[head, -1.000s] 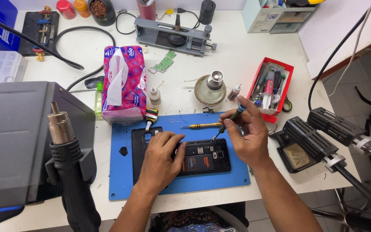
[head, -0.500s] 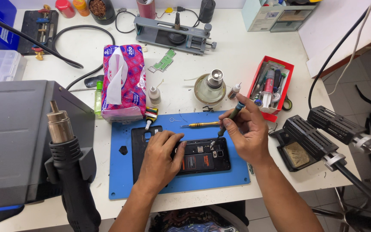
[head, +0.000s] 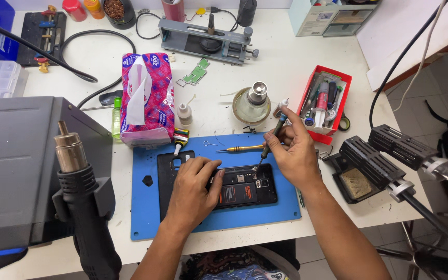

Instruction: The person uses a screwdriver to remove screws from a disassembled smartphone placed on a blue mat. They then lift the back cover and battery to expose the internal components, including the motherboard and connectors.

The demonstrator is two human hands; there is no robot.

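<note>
A technician's left hand (head: 192, 189) lies flat, fingers spread, pinning an opened phone (head: 245, 185) to a blue work mat (head: 146, 212) at the bench's near edge. The right hand (head: 294, 153) pinches a slim screwdriver (head: 269, 142), its tip set down on the phone's upper edge. Good practice here seems to be a vertical driver, light downward pressure and a motionless phone. Just beyond lie a yellow-handled screwdriver (head: 237, 149) and, farther back, a red tray (head: 344, 98) of tools.
</note>
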